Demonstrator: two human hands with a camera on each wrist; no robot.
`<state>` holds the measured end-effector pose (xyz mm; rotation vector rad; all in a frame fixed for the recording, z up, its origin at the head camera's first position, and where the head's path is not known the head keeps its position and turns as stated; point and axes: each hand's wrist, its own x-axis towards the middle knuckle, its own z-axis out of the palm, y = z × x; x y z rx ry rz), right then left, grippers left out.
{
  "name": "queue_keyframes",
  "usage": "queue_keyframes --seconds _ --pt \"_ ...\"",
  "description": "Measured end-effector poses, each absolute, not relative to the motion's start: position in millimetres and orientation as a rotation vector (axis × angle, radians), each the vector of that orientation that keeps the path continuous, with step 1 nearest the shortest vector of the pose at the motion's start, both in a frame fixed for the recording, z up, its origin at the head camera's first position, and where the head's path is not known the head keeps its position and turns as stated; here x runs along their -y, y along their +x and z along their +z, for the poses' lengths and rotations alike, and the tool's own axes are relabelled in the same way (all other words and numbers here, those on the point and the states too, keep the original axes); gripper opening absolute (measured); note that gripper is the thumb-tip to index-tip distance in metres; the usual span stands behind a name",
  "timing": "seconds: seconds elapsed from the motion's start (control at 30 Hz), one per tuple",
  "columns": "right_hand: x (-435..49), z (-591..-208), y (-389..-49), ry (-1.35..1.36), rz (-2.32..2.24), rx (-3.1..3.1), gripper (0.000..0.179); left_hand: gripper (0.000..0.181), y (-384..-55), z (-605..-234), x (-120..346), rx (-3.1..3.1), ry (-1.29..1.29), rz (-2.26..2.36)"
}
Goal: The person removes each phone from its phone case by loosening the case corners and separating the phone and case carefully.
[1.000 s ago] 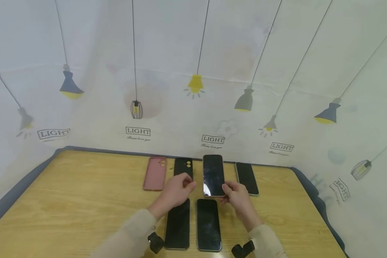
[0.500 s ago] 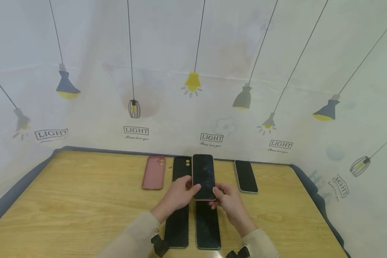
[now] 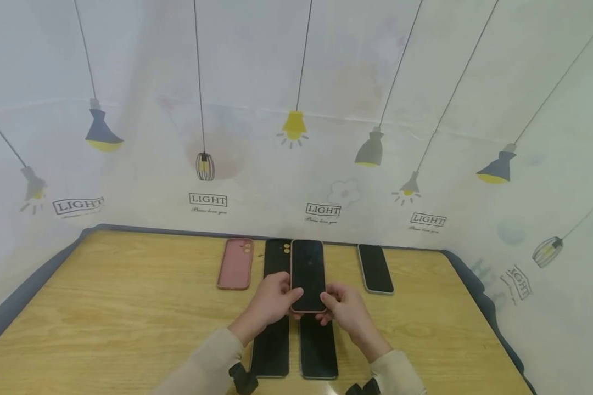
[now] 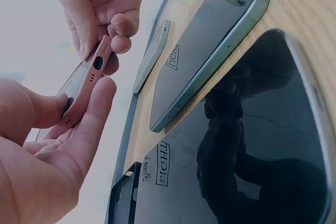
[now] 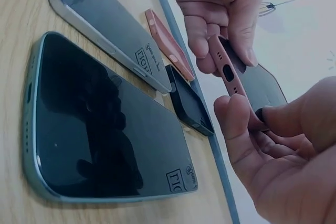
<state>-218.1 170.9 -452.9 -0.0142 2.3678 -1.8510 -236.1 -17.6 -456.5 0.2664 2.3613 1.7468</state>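
Both hands hold a phone in a pink case (image 3: 307,271), raised above the table with its dark screen up. My left hand (image 3: 268,300) grips its lower left corner, thumb on the screen side. At the lower right corner my right hand (image 3: 348,310) pinches it likewise. In the left wrist view the pink case's bottom edge (image 4: 84,90) shows a port opening and small holes, with fingers beneath. Below the hands lie two dark-screened phones, a left one (image 3: 270,351) and a right one (image 3: 318,351), side by side. The right one has a greenish frame in the right wrist view.
An empty-looking pink case (image 3: 235,264) lies at the back, with a black case (image 3: 275,252) beside it, partly hidden. A white-edged phone (image 3: 375,269) lies at the back right. Behind the wooden table (image 3: 128,307) hangs a printed curtain (image 3: 257,214).
My right hand has brought the cased phone leftward and slightly nearer. The left hand, holding nothing a second ago, has taken hold of its lower left corner.
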Motion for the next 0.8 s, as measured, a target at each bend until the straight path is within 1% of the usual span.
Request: queue_keyframes --seconds 0.23,0.43,0.53,0.67,0.8 --pt "-174 -452 -218 -0.083 -1.706 -2.431 0.018 0.015 -232 -456 20 -2.365 0.25 1.765" --pt "-183 -447 -228 -0.166 -1.665 -2.434 0.028 0.012 -229 -456 23 -2.354 0.265 1.814" --pt "-183 -443 -236 -0.116 -1.748 -2.413 0.031 0.009 -225 -456 24 -2.317 0.27 1.833" --pt "-184 -440 -244 -0.012 -1.826 -2.45 0.03 0.007 -221 -457 24 -2.241 0.31 1.846" --pt "-185 -436 -250 0.009 -1.855 -2.481 0.03 0.007 -218 -457 24 -2.2 0.358 1.856"
